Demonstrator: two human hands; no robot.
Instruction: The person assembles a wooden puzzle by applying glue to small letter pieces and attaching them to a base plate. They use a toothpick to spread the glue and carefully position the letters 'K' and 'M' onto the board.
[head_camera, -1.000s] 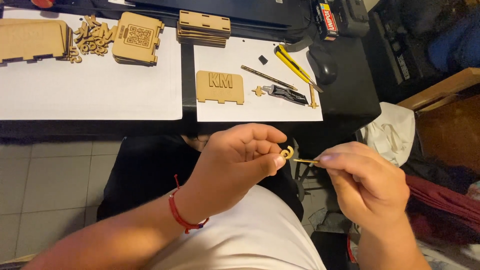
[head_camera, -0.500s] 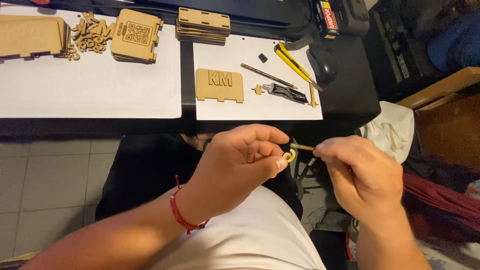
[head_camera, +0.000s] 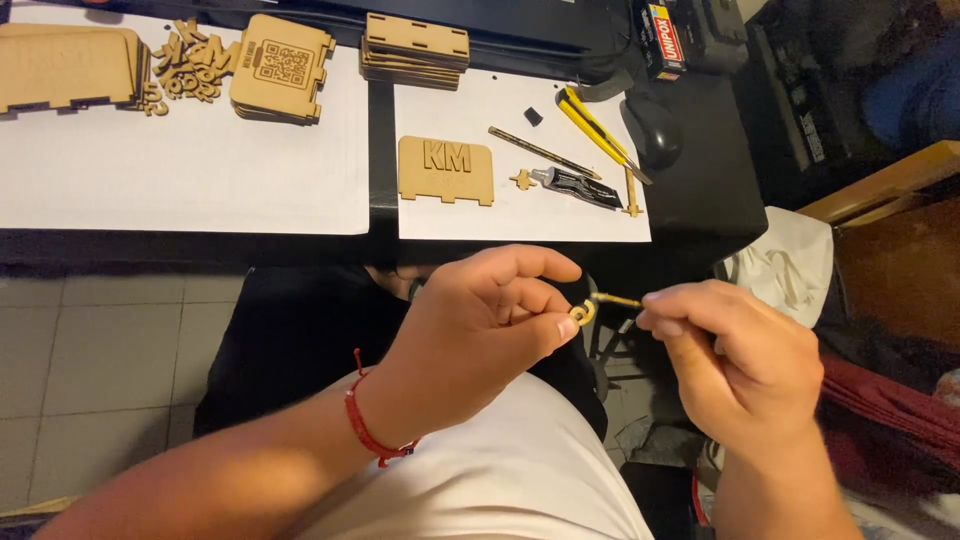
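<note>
Black desk edge (head_camera: 300, 245) lies above the lap; open space below it. Left hand (head_camera: 480, 330) pinches small wooden ring (head_camera: 582, 314); right hand (head_camera: 740, 360) grips thin stick (head_camera: 615, 299) touching it. Wooden plaque (head_camera: 446, 170), glue tube (head_camera: 580, 187) well apart.

Red cord bracelet (head_camera: 366, 432) on left wrist, white shirt (head_camera: 500, 480).

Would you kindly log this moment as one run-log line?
left hand: pinches small wooden ring piece | right hand: holds thin stick at ring | desk: wooden plaque, glue tube
</note>
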